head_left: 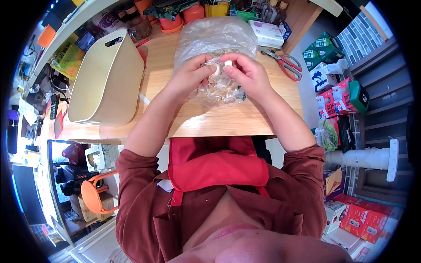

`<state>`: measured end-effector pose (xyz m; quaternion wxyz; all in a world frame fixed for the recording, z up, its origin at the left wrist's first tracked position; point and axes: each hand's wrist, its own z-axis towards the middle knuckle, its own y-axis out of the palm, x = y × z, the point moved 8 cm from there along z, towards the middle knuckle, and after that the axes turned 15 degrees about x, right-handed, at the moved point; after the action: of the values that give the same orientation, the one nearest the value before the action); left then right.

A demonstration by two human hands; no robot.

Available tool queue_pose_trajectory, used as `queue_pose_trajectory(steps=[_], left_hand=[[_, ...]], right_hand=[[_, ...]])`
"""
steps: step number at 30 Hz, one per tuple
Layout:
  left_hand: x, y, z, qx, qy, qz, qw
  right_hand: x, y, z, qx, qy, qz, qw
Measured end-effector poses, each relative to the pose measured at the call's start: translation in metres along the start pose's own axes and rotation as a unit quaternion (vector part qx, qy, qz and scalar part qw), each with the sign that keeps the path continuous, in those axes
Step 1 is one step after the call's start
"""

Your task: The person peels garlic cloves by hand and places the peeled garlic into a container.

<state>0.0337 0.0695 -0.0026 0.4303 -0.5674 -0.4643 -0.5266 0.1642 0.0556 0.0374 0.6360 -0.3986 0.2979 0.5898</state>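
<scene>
On the wooden desk lies a clear plastic bag [217,33], its near part holding pale, papery pieces that look like garlic and skins. Above this part, my left hand [193,74] is closed with thumb and fingers round a whitish garlic piece [216,71]. Close beside it on the right, my right hand [246,72] pinches a small white clove [228,63] between thumb and forefinger. The two hands are a short gap apart, both over the bag.
A tall cream bin [105,83] stands on the desk at the left. Red-handled scissors [289,66] lie at the right, near a white package [266,34]. Pots and jars line the back. The desk's front edge [219,133] is close to the red apron.
</scene>
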Motion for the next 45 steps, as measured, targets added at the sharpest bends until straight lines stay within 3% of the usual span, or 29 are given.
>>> queue_pose_trajectory(steps=[3, 6, 15, 18, 21, 28, 31, 34, 35, 36, 41, 42, 45], left_hand=[[-0.001, 0.004, -0.002, -0.016, -0.031, -0.071, 0.997], [-0.003, 0.003, 0.0, -0.019, -0.036, -0.073, 0.996], [0.0, 0.005, -0.001, -0.002, -0.018, -0.086, 0.996], [0.0, 0.001, -0.002, 0.043, -0.02, -0.074, 0.996], [0.006, 0.003, -0.007, 0.064, -0.02, -0.037, 0.997], [-0.004, 0.016, -0.007, 0.015, -0.01, -0.04, 0.999], [0.0, 0.019, -0.008, -0.039, 0.032, -0.045, 0.998], [0.01, 0.008, -0.007, 0.071, 0.124, -0.017, 0.99], [0.015, 0.006, -0.007, 0.077, 0.173, 0.043, 0.981], [0.019, 0.004, -0.008, 0.083, 0.22, 0.101, 0.967], [0.03, 0.013, -0.017, 0.109, 0.375, 0.248, 0.887], [0.028, 0.012, -0.016, 0.113, 0.365, 0.27, 0.884], [0.032, 0.012, -0.02, 0.126, 0.348, 0.339, 0.865]], right_hand=[[0.003, 0.001, 0.001, 0.028, -0.022, 0.035, 0.999], [0.02, 0.005, 0.0, -0.018, 0.119, 0.107, 0.987], [0.039, 0.015, -0.006, -0.039, 0.234, 0.185, 0.954], [0.032, 0.013, -0.004, -0.034, 0.187, 0.1, 0.977], [0.011, 0.021, -0.005, -0.051, -0.031, -0.047, 0.997], [0.016, 0.03, -0.014, -0.101, 0.015, -0.133, 0.986], [0.024, 0.026, -0.013, -0.068, 0.005, -0.099, 0.993], [0.034, 0.015, -0.006, 0.0, 0.002, -0.04, 0.999], [0.032, 0.012, -0.002, 0.024, 0.005, -0.022, 0.999], [0.031, 0.008, -0.002, 0.02, 0.088, -0.019, 0.996], [0.044, 0.012, -0.004, -0.002, 0.099, -0.025, 0.995], [0.041, 0.014, -0.006, -0.006, 0.087, -0.024, 0.996], [0.045, 0.019, -0.014, -0.028, 0.21, 0.066, 0.975]])
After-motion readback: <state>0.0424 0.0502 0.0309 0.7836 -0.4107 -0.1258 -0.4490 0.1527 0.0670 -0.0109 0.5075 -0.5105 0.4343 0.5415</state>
